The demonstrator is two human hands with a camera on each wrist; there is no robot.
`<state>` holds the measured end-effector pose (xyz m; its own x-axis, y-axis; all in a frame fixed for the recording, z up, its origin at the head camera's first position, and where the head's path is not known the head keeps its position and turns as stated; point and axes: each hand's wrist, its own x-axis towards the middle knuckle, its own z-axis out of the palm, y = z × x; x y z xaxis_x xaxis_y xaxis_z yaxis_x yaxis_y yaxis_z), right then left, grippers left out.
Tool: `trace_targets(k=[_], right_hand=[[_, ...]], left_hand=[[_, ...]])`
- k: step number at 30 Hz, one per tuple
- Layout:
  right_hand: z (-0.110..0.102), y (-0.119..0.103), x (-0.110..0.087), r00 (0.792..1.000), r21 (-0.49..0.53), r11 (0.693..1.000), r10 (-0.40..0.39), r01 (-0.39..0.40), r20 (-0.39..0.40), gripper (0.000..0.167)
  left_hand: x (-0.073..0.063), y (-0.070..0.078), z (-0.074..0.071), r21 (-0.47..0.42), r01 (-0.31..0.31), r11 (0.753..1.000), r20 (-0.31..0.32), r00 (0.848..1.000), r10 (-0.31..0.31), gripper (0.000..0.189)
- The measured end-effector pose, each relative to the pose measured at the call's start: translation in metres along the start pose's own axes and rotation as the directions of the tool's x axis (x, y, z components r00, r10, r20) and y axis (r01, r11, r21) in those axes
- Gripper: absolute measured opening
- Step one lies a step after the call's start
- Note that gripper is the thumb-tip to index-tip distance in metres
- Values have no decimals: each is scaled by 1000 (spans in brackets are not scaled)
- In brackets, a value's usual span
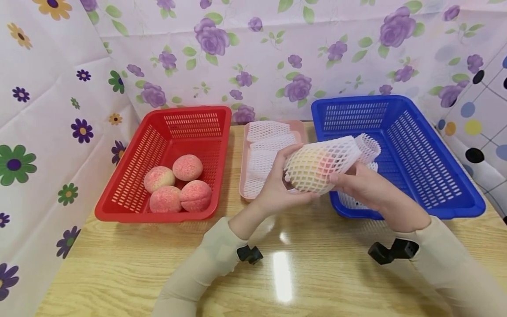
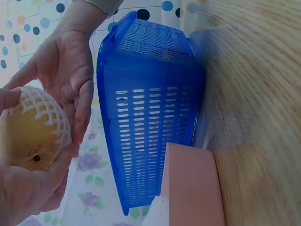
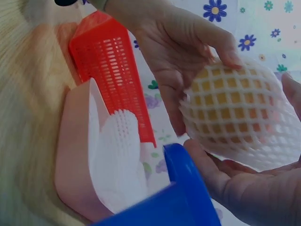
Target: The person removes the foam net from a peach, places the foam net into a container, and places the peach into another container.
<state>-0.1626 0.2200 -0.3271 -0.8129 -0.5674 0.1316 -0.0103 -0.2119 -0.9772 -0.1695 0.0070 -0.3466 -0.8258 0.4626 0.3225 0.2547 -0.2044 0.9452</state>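
One peach (image 1: 306,168), in a white net (image 1: 345,149), held in the air near the left side of the blue basket (image 1: 420,213). Left hand (image 1: 278,187): fingers curled round the peach's end. Right hand (image 1: 368,186): thumb and fingers gripping the net. Left-wrist view: stem end bare. Four peaches (image 1: 167,200) in red basket (image 1: 154,217); spare nets (image 1: 263,152) in pink tray (image 1: 243,176).

From here, the white foam mesh sleeve (image 1: 342,152) partly hides the round yellow-and-pink fruit (image 2: 16,139); the right hand (image 1: 370,189) partly hides white netting (image 1: 349,202) inside the blue plastic basket (image 1: 445,141).
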Motion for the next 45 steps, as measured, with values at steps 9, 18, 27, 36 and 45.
trace_targets(k=[9, 18, 27, 36, 45], right_hand=[[6, -16, -13, 963, -453, 886, -31, -97, -266, 89], [19, -8, -19, 928, -746, 657, -335, 106, -163, 109], [34, 12, -10, 912, -854, 452, -407, 257, 59, 101], [40, 25, -7, 926, -878, 419, -372, 233, 68, 103], [47, 33, 3, 907, -906, 327, -400, 271, 127, 100]], left_hand=[[-10, 1, -14, 37, 109, 993, 66, 992, -111, 96], [-15, -2, -24, 149, 203, 968, 119, 968, -222, 94], [-19, -4, -27, 235, 186, 954, 163, 960, -227, 93], [-20, 4, -27, 273, 193, 942, 185, 951, -248, 90], [-25, 15, -33, 319, 238, 917, 136, 946, -293, 88]])
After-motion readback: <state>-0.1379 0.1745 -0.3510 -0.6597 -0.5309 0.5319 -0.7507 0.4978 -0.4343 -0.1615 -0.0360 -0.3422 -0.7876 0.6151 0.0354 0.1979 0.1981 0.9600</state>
